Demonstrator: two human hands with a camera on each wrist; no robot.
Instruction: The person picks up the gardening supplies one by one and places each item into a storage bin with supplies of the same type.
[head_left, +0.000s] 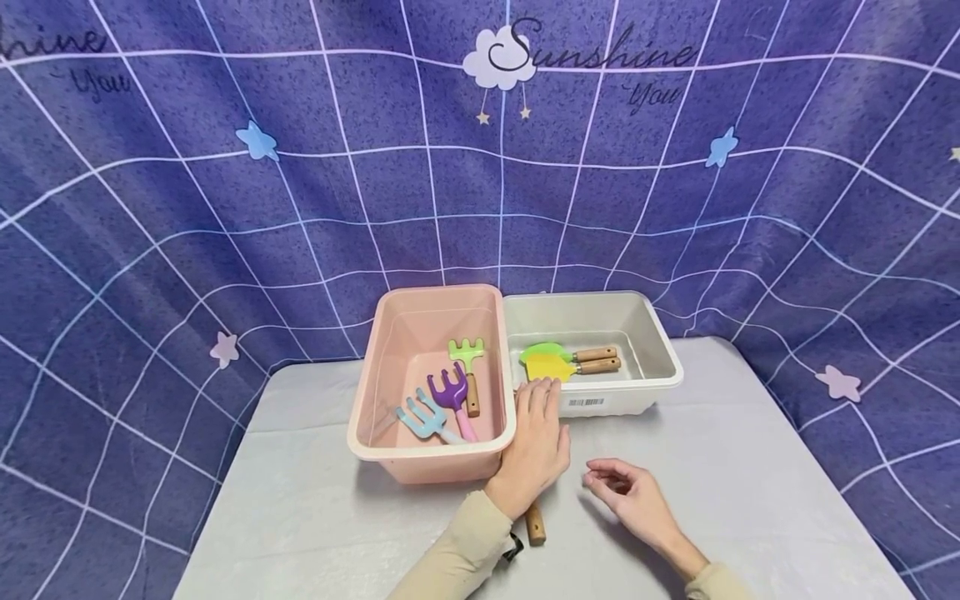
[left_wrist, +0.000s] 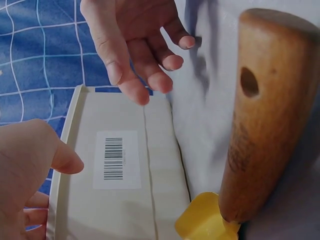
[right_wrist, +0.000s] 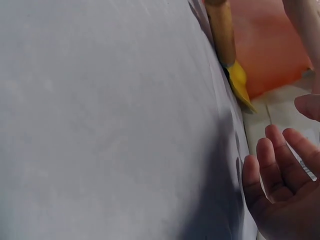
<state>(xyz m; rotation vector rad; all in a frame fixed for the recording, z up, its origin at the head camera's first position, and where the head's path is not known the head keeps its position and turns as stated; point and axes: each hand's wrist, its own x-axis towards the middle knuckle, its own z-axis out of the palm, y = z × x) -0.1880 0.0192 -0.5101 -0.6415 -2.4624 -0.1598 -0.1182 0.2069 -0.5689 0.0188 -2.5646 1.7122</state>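
Observation:
My left hand (head_left: 528, 446) reaches over the near left corner of the white bin (head_left: 622, 400), its straight fingers at the rim, beside the pink bin (head_left: 450, 467). To its right my right hand (head_left: 630, 500) hovers with loosely bent fingers, holding nothing. On the table below my left wrist lies a small shovel with a wooden handle (head_left: 536, 525); its yellow blade (left_wrist: 202, 217) shows in the left wrist view. Inside the white bin are a green shovel (head_left: 546, 352) and a yellow shovel (head_left: 546, 367), both wooden-handled.
Three small hand rakes lie in the pink bin: a green one (head_left: 467, 352), a purple one (head_left: 450, 390) and a light blue one (head_left: 426, 418). The bins stand side by side on a grey-covered table (head_left: 300, 500). Behind hangs a blue grid-patterned cloth (head_left: 465, 192).

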